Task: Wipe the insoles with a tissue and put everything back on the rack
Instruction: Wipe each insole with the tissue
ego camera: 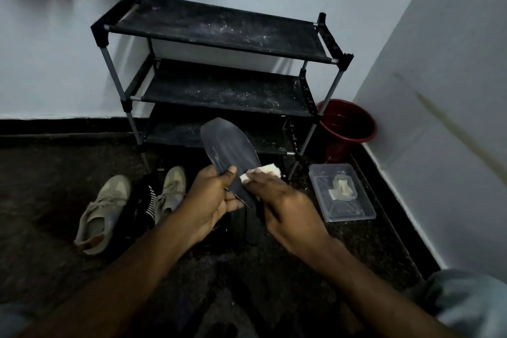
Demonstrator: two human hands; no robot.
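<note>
My left hand (211,197) grips the heel end of a dark grey insole (229,147), which points up and away in front of the rack. My right hand (285,206) pinches a white tissue (262,171) and presses it against the insole's right edge. The black three-shelf rack (219,33) stands against the wall with dusty shelves. Two beige sneakers (103,211) lie on the floor at the left, with a black striped sock or cloth (145,204) between them. Dark shoes (251,223) sit under my hands, mostly hidden.
A clear plastic box (341,195) holding a small packet lies on the floor to the right of the rack. Behind it a red bucket (345,125) stands in the corner. White walls close in at the back and right; the floor is dark.
</note>
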